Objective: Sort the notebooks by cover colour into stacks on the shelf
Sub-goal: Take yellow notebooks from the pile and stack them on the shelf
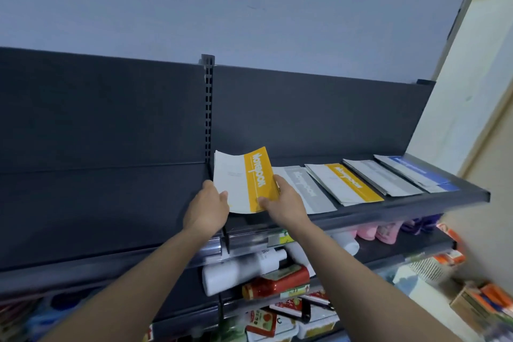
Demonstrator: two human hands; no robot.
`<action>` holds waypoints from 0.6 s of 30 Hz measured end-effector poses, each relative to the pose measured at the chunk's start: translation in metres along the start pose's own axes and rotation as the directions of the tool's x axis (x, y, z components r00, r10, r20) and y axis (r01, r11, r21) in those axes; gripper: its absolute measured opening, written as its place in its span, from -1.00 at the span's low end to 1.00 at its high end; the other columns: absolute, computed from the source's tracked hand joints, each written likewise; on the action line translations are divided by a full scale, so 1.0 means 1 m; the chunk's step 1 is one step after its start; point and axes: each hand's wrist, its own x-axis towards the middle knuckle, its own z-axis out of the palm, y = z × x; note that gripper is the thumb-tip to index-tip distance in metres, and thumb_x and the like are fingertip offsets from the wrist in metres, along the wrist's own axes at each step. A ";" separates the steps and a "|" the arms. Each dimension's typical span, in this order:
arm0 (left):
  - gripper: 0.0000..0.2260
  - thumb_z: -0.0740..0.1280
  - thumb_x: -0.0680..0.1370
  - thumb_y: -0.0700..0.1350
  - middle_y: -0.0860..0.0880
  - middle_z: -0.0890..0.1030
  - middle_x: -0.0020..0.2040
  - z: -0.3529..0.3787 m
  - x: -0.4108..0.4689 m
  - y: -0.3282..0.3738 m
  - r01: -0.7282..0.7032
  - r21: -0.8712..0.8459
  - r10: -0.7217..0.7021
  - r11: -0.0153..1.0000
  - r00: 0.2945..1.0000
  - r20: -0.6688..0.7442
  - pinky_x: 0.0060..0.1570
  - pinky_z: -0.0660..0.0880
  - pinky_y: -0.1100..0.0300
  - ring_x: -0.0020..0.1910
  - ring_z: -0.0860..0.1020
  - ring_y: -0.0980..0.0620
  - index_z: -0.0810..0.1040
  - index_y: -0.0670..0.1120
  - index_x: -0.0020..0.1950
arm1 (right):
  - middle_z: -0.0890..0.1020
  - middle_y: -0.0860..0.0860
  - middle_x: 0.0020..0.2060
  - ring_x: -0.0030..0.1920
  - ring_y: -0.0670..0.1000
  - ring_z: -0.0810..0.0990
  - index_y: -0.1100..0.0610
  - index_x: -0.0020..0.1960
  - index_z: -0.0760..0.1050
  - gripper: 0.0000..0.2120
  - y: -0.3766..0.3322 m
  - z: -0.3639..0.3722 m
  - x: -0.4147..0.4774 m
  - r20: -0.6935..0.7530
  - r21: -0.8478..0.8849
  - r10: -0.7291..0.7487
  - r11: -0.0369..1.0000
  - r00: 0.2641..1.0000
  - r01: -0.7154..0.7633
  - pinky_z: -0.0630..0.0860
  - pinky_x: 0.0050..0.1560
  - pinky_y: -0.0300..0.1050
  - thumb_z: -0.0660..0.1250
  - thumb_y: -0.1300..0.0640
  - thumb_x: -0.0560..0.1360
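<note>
A yellow-and-white notebook [244, 180] is lifted at the left end of the dark top shelf [402, 204], its cover bowed. My left hand [206, 207] holds its left edge with the thumb on the cover. My right hand [283, 201] grips its right edge over the yellow band. To the right, flat on the shelf, lie a grey notebook [308, 191], a second yellow notebook [347, 183], another grey one [383, 178] and a blue one [419, 172], side by side and partly overlapping.
A slotted upright [207, 108] divides the dark back panel just left of the notebooks. Below the top shelf are white bottles [241, 268], red packets [277, 282] and pink items [380, 232]. A pale wall [472, 91] closes the right side.
</note>
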 end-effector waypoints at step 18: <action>-0.81 0.17 0.62 -0.01 -0.04 0.49 -0.17 0.024 0.004 -0.012 0.146 0.246 -0.130 0.958 0.988 -0.083 -0.24 0.39 0.10 -0.16 0.50 -0.09 0.30 -0.13 0.01 | 0.57 0.08 0.14 0.21 0.14 0.43 0.11 0.20 0.40 -0.60 0.026 0.015 0.043 0.210 -0.591 -0.153 0.767 0.966 0.250 0.32 0.11 0.00 0.26 -0.16 0.52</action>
